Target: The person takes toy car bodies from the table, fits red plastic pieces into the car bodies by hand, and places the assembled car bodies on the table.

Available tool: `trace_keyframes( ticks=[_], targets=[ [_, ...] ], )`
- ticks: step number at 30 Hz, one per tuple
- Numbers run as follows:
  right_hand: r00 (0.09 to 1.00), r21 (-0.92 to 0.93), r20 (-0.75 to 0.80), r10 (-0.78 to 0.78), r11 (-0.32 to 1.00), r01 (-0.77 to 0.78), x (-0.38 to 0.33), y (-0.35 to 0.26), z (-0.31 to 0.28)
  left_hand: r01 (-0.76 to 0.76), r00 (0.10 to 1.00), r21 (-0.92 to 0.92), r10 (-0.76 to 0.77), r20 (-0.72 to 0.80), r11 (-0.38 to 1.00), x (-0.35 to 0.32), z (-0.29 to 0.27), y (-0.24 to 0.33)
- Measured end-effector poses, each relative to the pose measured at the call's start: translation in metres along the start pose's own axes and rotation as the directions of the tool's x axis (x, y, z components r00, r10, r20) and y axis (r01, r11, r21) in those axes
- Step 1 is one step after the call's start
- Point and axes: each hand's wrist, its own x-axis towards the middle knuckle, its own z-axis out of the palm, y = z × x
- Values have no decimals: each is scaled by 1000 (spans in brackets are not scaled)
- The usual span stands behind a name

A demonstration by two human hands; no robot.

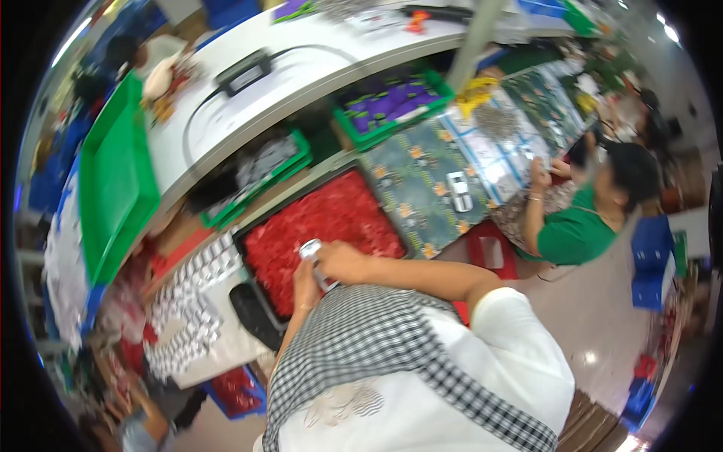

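Note:
Over a dark tray [239,239] heaped with small red plastic parts [290,226], both my hands close on a small white toy car [309,248], partly covered by fingers. My left hand [304,286] grips its left side, and my right hand [343,263] lies across it from the right with bent fingers. Finer detail of the piece is blurred. To the right, another white toy car [459,191] lies on a printed grey-green mat [414,177]. Left of the tray, several white pieces [184,309] stand in rows on a pale board.
Behind the tray are a green bin of purple parts [392,105] and a green bin of grey parts [263,169], beneath a white shelf [324,64] holding a black power adapter [245,73]. A green empty tray [120,181] leans left. A co-worker in green [576,230] sits at right.

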Motion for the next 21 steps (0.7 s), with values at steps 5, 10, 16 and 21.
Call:
trace_keyframes(
  ticks=[5, 10, 16, 21],
  targets=[
    [990, -52, 129, -48, 997, 55, -5, 3, -4, 16, 997, -18, -14, 79, 1000, -9, 16, 16],
    [995, -86, 92, -36, 995, 44, -8, 6, 6, 61, 989, 9, -62, 131, 998, -7, 27, 17],
    [999, 50, -43, -16, 999, 18, -11, 8, 18, 29, 983, 21, -32, 179, 999, -5, 22, 20],
    [976, 66, -202, 82, 995, -70, -5, 2, 18, 2, 989, 51, -10, 151, 999, -13, 19, 24]
  ],
)
